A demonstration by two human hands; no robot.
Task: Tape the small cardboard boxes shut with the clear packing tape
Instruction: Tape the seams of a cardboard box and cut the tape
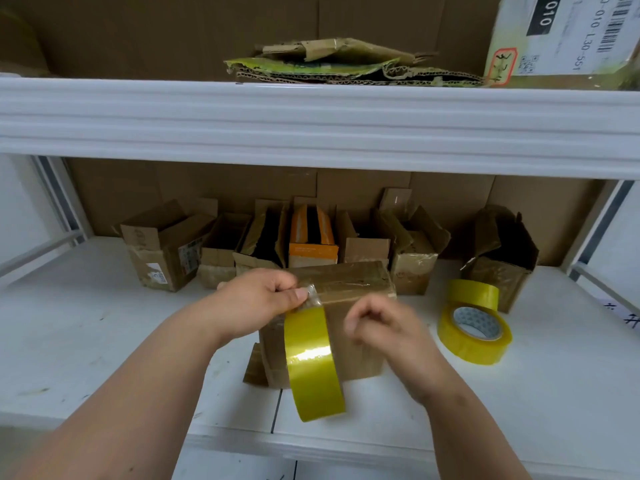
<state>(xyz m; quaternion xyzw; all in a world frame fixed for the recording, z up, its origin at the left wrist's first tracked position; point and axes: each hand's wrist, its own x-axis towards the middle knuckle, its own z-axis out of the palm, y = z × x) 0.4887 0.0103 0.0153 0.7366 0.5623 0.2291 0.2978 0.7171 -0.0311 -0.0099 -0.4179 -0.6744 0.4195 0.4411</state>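
Fingers (294,292) pinch glossy yellowish tape (313,362) over box (349,282).

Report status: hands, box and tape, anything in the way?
Left hand pinching tape end on closed box; roll hanging. Right hand curled, blurred, grip unclear. Two spare rolls to the right, clear of the work.
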